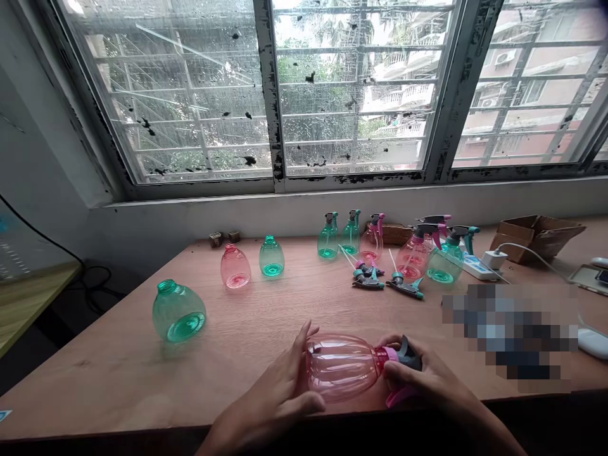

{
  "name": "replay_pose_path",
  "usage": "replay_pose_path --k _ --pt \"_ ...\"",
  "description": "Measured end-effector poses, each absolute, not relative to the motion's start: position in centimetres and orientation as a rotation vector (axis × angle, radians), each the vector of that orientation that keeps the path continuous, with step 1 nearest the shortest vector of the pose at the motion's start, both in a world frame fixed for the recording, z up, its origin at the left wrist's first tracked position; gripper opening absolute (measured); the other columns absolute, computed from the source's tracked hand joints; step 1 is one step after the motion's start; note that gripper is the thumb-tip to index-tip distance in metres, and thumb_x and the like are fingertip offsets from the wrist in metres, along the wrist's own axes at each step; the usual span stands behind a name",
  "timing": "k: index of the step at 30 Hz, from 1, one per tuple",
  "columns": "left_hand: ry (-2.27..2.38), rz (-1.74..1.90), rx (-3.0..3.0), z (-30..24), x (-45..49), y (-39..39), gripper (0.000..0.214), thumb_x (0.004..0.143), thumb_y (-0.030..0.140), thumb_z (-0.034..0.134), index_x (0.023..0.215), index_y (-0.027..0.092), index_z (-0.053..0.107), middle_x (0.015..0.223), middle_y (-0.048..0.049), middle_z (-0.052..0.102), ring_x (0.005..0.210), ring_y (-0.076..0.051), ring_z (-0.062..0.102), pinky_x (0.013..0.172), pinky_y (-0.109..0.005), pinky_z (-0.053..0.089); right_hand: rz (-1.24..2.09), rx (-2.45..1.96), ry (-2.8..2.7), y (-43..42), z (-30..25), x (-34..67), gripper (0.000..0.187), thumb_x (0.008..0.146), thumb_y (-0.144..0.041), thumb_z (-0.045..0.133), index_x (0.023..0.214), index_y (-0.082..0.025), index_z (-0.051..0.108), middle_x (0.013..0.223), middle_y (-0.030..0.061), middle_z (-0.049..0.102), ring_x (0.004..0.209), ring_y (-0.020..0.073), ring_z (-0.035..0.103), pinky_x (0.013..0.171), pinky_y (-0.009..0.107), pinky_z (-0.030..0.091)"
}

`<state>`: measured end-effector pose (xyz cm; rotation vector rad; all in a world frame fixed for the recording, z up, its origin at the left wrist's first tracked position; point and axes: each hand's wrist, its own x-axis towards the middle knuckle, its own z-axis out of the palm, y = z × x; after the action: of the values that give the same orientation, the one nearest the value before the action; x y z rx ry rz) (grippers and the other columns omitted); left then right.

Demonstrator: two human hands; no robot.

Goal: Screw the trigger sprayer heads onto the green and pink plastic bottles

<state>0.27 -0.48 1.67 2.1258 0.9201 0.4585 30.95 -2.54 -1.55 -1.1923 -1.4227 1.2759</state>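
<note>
A pink clear spray bottle (339, 366) lies on its side at the near edge of the wooden table (266, 316). My left hand (280, 389) cups the bottle's base, thumb and fingers wrapped round it. My right hand (425, 380) grips the grey and pink trigger head (403, 358) at the bottle's neck. The trigger head sits on the neck; whether it is screwed tight I cannot tell.
Capless bottles stand apart: a green one (178, 311) at left, a pink one (235, 266) and a green one (272, 256) further back. Several capped spray bottles (380, 237) and loose trigger heads (368, 277) lie at the back right, beside a power strip (479, 266) and cardboard box (534, 237).
</note>
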Motion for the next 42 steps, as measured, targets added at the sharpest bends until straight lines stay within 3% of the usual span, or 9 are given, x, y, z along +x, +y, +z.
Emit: replay_pose_path --k 3,10,13,17,24,28,31,37,42 --pt "0.957 0.467 2.102 2.01 0.44 -0.72 0.098 0.09 0.058 0.06 0.156 0.031 -0.007 0.165 -0.0097 0.015 0.15 -0.031 0.02 0.122 -0.049 0.019 1.273 -1.198 -1.42 -2.46 -1.66 31.03 0.047 0.074 -0.057 0.076 0.098 -0.017 0.065 0.068 -0.0006 0.063 0.061 0.0183 0.058 0.058 0.027 0.044" --pt "1.031 0.505 2.138 1.86 0.93 -1.1 0.125 0.072 0.049 0.084 0.156 0.034 -0.006 0.165 -0.0085 0.016 0.15 -0.03 0.021 0.122 -0.045 0.021 1.294 -1.166 -1.405 -2.48 -1.62 30.89 0.047 0.074 -0.055 0.076 0.098 -0.017 0.064 0.067 -0.0003 0.064 0.061 0.0177 0.057 0.057 0.027 0.044" --pt "0.98 0.455 2.129 1.79 0.56 -0.69 0.124 0.072 0.059 0.079 0.156 0.031 -0.008 0.165 -0.011 0.015 0.149 -0.035 0.019 0.122 -0.05 0.019 1.309 -1.158 -1.406 -2.58 -1.47 30.9 0.046 0.076 -0.054 0.076 0.099 -0.017 0.063 0.069 -0.0005 0.064 0.062 0.0171 0.057 0.058 0.027 0.044" --pt "0.96 0.434 2.094 2.3 0.52 -0.72 0.101 0.089 0.057 0.062 0.156 0.03 -0.008 0.165 -0.0095 0.016 0.15 -0.032 0.02 0.122 -0.05 0.018 1.305 -1.172 -1.44 -2.68 -1.2 31.1 0.042 0.08 -0.05 0.075 0.103 -0.017 0.063 0.073 -0.0003 0.064 0.066 0.0171 0.058 0.061 0.027 0.045" --pt "1.039 0.491 2.133 2.11 0.93 -1.23 0.12 0.075 0.048 0.081 0.156 0.033 -0.006 0.165 -0.0067 0.017 0.15 -0.03 0.02 0.123 -0.045 0.02 1.312 -1.172 -1.438 -2.68 -1.2 31.17 0.045 0.078 -0.052 0.076 0.102 -0.017 0.063 0.07 -0.0011 0.062 0.063 0.0171 0.057 0.06 0.026 0.045" --pt "0.946 0.463 2.111 2.01 0.43 -0.8 0.104 0.085 0.063 0.064 0.157 0.029 -0.004 0.165 -0.0077 0.015 0.15 -0.032 0.018 0.123 -0.048 0.017 1.315 -1.171 -1.441 -2.61 -1.26 31.16 0.044 0.079 -0.052 0.075 0.102 -0.017 0.063 0.071 -0.001 0.063 0.064 0.0171 0.058 0.06 0.026 0.044" --pt "0.975 0.442 2.082 2.36 0.43 -0.92 0.086 0.095 0.058 0.051 0.157 0.03 -0.004 0.165 -0.0058 0.015 0.15 -0.029 0.018 0.123 -0.047 0.016 1.308 -1.165 -1.443 -2.54 -1.38 31.2 0.045 0.079 -0.052 0.075 0.103 -0.016 0.062 0.07 -0.001 0.063 0.064 0.0167 0.057 0.06 0.026 0.044" --pt "1.017 0.498 2.115 2.16 0.94 -1.39 0.119 0.076 0.048 0.081 0.155 0.036 -0.008 0.165 -0.0054 0.018 0.15 -0.028 0.021 0.122 -0.044 0.021 1.283 -1.173 -1.434 -2.52 -1.58 31.2 0.044 0.079 -0.052 0.075 0.102 -0.016 0.063 0.07 -0.002 0.061 0.064 0.0158 0.055 0.06 0.026 0.043" --pt "0.943 0.47 2.135 1.56 0.42 -0.57 0.122 0.074 0.061 0.077 0.156 0.033 -0.008 0.165 -0.0091 0.018 0.149 -0.033 0.021 0.122 -0.049 0.02 1.267 -1.185 -1.431 -2.59 -1.34 31.1 0.042 0.078 -0.051 0.076 0.099 -0.017 0.065 0.07 -0.0023 0.061 0.064 0.016 0.055 0.06 0.026 0.042"
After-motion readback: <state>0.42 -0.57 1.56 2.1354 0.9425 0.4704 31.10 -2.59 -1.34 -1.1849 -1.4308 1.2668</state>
